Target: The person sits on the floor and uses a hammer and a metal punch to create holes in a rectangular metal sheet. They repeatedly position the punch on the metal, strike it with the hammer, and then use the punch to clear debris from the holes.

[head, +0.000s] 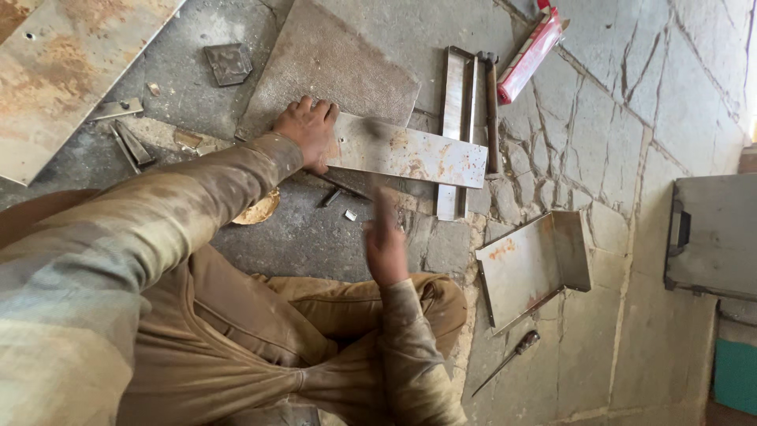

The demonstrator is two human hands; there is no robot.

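Rust-spotted metal strip [410,154] lies on the floor, pinned at its near end by the left hand [309,130], fingers pressed flat. Right hand [385,241] hovers blurred just beside it, open, holding nothing.

**Metal pieces spread on the floor**

The left hand [309,130] presses on the near end of a flat strip [410,154], which lies across a channel [455,102]. A hammer [490,110] lies just right of the channel, and a box [530,55] right of that. A mat [331,67] lies behind the strip. The right hand [385,241] hovers in front of the strip. A bent tray [530,264] lies to the right, with a screwdriver [509,359] in front of it. A large sheet [63,75] lies far left.
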